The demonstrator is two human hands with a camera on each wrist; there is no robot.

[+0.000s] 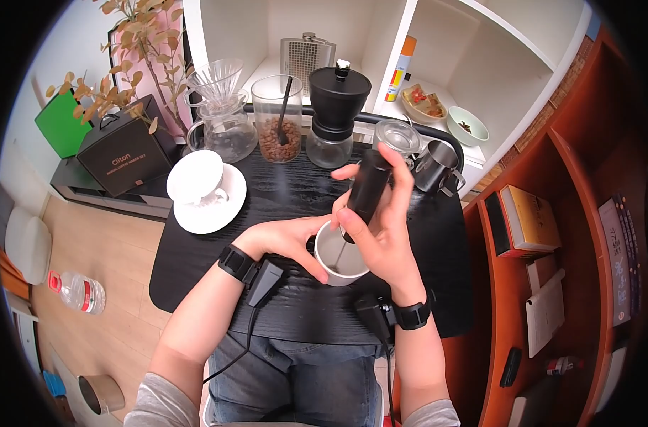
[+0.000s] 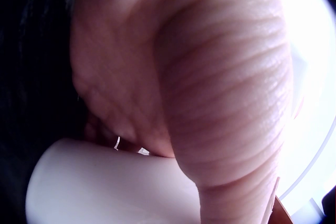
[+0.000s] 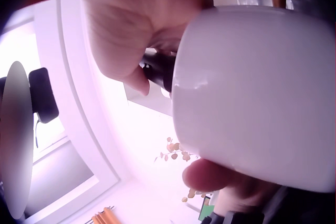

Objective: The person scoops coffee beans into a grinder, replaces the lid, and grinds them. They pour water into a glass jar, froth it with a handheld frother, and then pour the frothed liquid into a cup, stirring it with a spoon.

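My left hand (image 1: 288,240) curls round a white cup (image 1: 331,245) near the front of the black table, thumb along the near side. In the left wrist view the thumb lies across the cup's white wall (image 2: 110,184). My right hand (image 1: 389,245) grips the black handle of a handheld milk frother (image 1: 367,191), tilted over the cup. Its thin metal shaft (image 1: 340,255) reaches down inside; the cup's contents hardly show. From the right wrist the cup (image 3: 257,92) fills much of the view, with the dark frother (image 3: 161,70) held at its rim.
A white cup (image 1: 196,178) lies tipped on a saucer (image 1: 220,213) at the left. Along the back stand a glass dripper and server (image 1: 228,135), a jar of beans (image 1: 280,142), a manual grinder (image 1: 338,92) and a metal pitcher (image 1: 435,167). A wooden shelf (image 1: 491,285) borders the right.
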